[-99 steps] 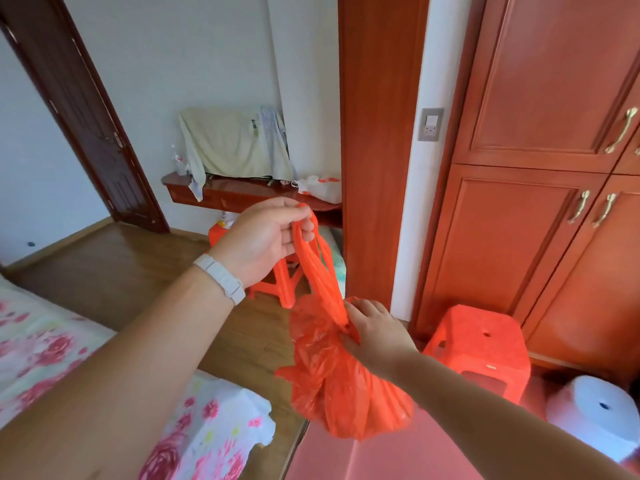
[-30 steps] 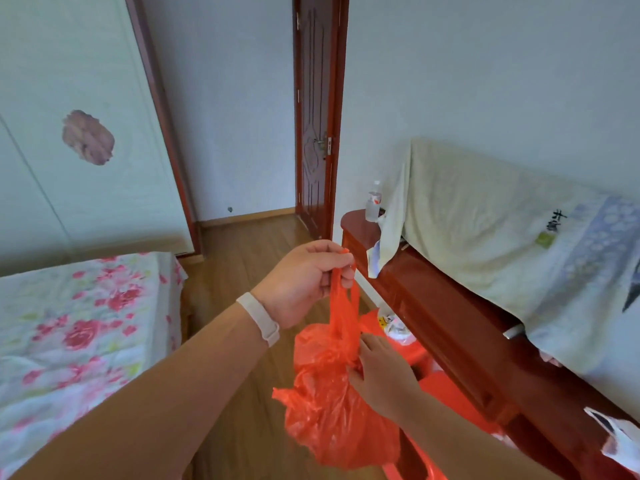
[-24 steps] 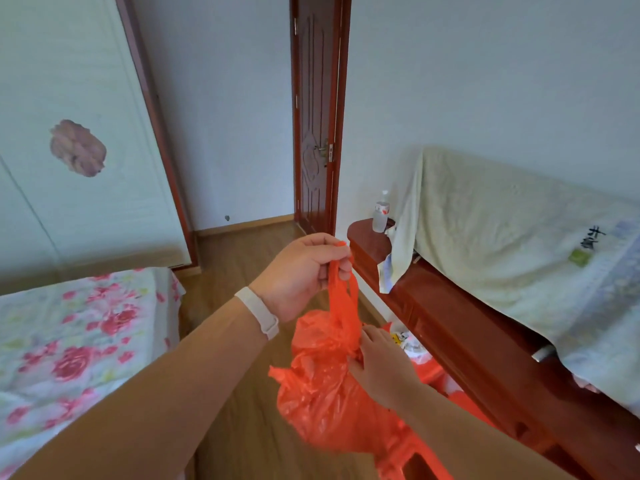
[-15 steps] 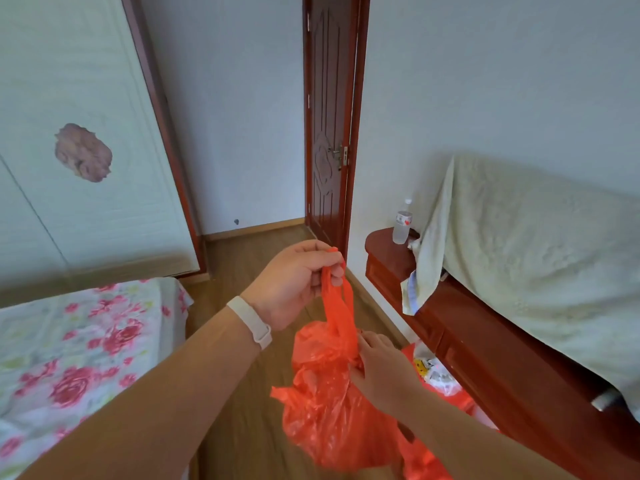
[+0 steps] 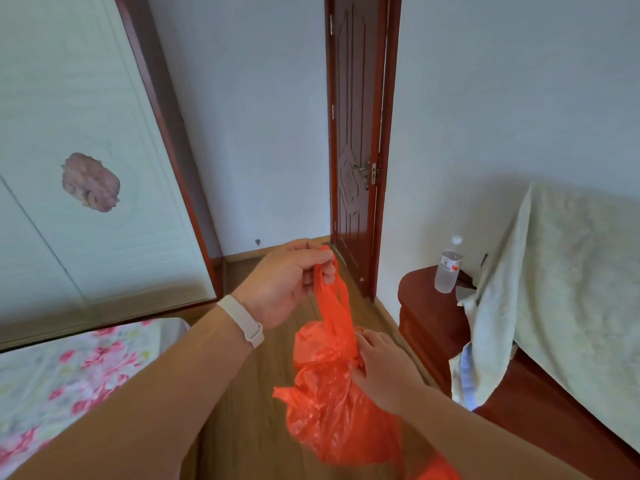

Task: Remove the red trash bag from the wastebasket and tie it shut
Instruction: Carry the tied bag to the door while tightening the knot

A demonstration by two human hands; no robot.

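Note:
The red trash bag (image 5: 329, 403) hangs in the air in front of me, bulging and crumpled, its two handle loops drawn up into a narrow neck. My left hand (image 5: 284, 282), with a white wristband, pinches the tops of the handles above the bag. My right hand (image 5: 377, 365) grips the bag's gathered neck just below the handles, on its right side. No wastebasket is in view.
A bed with a floral sheet (image 5: 69, 372) lies at lower left. A red-brown wooden cabinet (image 5: 426, 320) at right carries a water bottle (image 5: 448, 268) and a pale cloth (image 5: 561, 296). A dark wooden door (image 5: 356, 140) stands ahead, over wood flooring (image 5: 249, 410).
The view has swung left from the cupboards to the door and bed. Both hands keep the same hold on the bag, which stays gathered at the neck.

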